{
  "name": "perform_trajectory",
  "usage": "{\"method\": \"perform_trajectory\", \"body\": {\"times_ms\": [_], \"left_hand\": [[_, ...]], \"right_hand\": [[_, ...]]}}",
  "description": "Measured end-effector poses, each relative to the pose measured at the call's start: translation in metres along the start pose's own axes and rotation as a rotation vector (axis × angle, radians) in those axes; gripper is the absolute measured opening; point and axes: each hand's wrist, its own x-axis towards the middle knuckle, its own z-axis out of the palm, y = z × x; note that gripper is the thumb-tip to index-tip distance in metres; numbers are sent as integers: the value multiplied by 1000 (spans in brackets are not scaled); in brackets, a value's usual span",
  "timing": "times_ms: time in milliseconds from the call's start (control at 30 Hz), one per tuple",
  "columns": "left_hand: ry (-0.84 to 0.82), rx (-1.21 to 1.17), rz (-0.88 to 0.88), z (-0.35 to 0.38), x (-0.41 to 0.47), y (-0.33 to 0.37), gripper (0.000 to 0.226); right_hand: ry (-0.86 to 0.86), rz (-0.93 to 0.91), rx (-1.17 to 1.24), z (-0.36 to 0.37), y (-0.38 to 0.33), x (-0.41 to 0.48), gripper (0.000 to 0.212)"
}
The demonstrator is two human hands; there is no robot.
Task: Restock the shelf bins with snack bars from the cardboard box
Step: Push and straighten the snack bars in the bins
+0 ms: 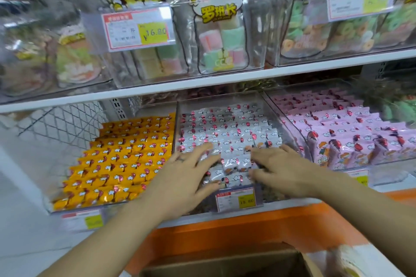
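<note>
Left hand (186, 173) and right hand (279, 166) are pressing flat, fingers spread, tidying white snack bars (227, 128) in the middle bin (218, 101); next, probably reaching into the cardboard box (213, 256).

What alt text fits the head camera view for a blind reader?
The left hand and right hand lie open on white-wrapped snack bars in the middle bin, between orange bars and pink bars; a cardboard box sits below.
</note>
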Motion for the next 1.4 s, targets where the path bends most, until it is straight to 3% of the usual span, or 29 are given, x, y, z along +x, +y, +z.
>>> {"method": "perform_trajectory", "body": {"times_ms": [100, 200, 333, 533, 600, 800, 1067, 1167, 1267, 1400], "left_hand": [[94, 5, -58, -2, -9, -16, 71], [182, 85, -69, 7, -7, -26, 52], [84, 42, -99, -1, 6, -22, 43], [247, 78, 21, 14, -1, -27, 29], [288, 112, 11, 20, 0, -29, 29], [74, 219, -111, 2, 16, -18, 36], [-86, 288, -77, 8, -12, -2, 62], [-106, 304, -94, 9, -3, -2, 69], [-127, 242, -59, 1, -3, -9, 65], [68, 125, 34, 11, -17, -18, 57]], "right_hand": [[147, -75, -27, -12, -15, 4, 59], [121, -224, -2, -6, -43, 17, 52], [0, -157, 144, -1, -48, 37, 40], [105, -187, 104, 15, -49, 22, 43], [105, -181, 63, 17, -47, 25, 47], [24, -195, -47, 16, -47, 31, 82], [-50, -194, -151, 14, -43, 31, 91], [13, -192, -124, 18, -42, 34, 97], [189, -242, -31, 16, -47, 17, 92], [213, -328, -66, 24, -59, 1, 69]]}}
